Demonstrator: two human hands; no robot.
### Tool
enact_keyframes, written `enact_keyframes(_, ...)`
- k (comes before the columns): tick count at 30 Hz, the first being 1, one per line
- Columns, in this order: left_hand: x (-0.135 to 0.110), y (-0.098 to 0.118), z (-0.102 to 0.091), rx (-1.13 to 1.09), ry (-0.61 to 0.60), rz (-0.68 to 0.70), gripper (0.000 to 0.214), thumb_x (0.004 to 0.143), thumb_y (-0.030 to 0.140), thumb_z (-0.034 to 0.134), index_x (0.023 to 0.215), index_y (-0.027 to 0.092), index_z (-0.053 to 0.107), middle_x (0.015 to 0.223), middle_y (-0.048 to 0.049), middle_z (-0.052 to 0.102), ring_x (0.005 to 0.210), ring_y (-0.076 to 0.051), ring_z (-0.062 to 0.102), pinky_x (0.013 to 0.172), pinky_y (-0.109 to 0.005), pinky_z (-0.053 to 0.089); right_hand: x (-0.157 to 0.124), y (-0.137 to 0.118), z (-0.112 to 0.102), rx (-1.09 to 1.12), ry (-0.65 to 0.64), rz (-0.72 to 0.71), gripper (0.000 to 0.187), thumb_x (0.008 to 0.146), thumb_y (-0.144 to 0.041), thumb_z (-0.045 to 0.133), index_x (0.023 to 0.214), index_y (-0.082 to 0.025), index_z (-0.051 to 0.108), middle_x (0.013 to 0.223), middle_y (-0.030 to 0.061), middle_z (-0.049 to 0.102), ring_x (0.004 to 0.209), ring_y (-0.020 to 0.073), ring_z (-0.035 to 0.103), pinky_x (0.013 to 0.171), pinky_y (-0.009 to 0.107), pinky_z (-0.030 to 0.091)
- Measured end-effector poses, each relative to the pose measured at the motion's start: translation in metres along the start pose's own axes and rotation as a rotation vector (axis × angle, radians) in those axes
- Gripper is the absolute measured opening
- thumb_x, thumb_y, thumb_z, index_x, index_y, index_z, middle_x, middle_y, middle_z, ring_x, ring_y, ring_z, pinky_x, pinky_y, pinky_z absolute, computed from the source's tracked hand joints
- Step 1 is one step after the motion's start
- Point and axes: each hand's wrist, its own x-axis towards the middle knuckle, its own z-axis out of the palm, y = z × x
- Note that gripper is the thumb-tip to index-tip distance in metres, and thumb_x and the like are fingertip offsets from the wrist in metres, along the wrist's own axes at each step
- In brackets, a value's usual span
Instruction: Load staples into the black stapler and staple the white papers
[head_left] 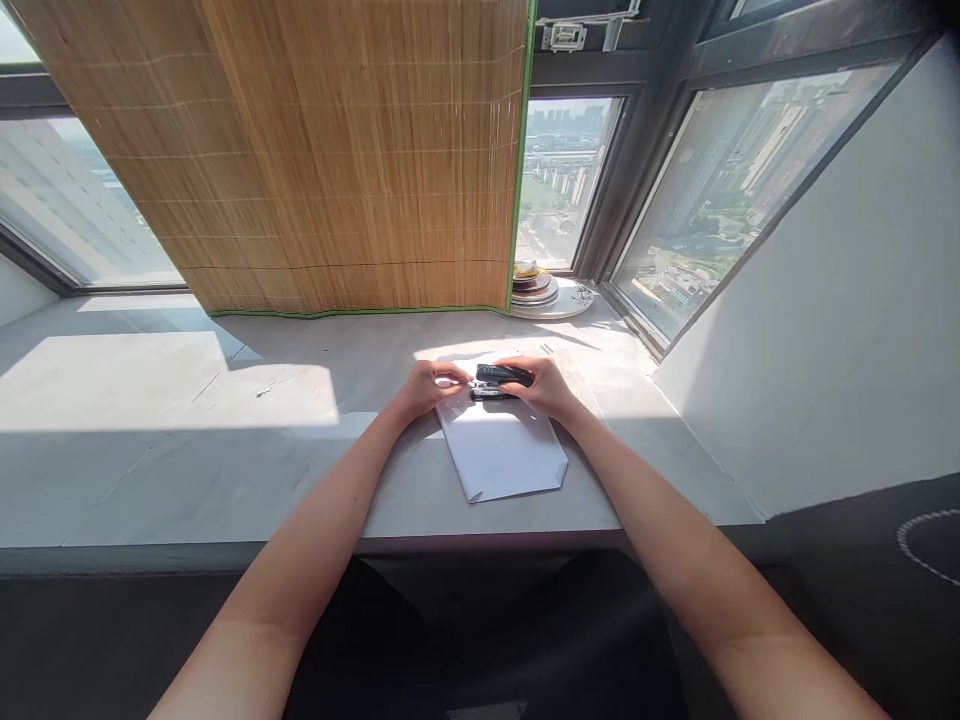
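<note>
A white sheet of paper (504, 450) with its near corners folded lies on the grey sill (225, 440) in front of me. A black stapler (501, 380) sits across the paper's far edge. My right hand (546, 388) is closed round the stapler from the right. At the paper's far left corner, my left hand (429, 386) pinches the edge with curled fingers beside the stapler's tip.
A bamboo blind (337, 160) with green trim hangs against the window behind. A stack of round plates (551, 292) sits at the far right of the sill. A white wall (825, 330) rises on the right. Sunlight patches fall on the left.
</note>
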Motion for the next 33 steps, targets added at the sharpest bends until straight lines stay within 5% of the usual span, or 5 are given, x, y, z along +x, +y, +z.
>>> enact_keyframes(13, 0.0001, -0.0016, -0.0013, 0.003, -0.005, -0.030, 0.036, 0.081, 0.053, 0.087, 0.094, 0.019, 0.088, 0.098, -0.0118, 0.085, 0.091, -0.028, 0.081, 0.093, -0.048, 0.067, 0.0004, -0.0017, -0.0002, 0.029, -0.008, 0.013, 0.036, 0.079, -0.023, 0.079, 0.115, -0.025, 0.086, 0.118, 0.0052, 0.084, 0.111, 0.0300, 0.079, 0.106, 0.047, 0.061)
enact_keyframes(33, -0.0005, 0.0016, -0.0024, 0.004, 0.004, -0.041, 0.029, 0.082, 0.047, 0.086, 0.091, 0.020, 0.088, 0.101, -0.0109, 0.086, 0.098, -0.030, 0.082, 0.097, -0.046, 0.067, -0.0002, -0.0055, -0.0004, 0.019, -0.012, 0.016, 0.034, 0.080, -0.026, 0.079, 0.113, -0.024, 0.086, 0.119, 0.0062, 0.084, 0.113, 0.0307, 0.079, 0.107, 0.048, 0.060)
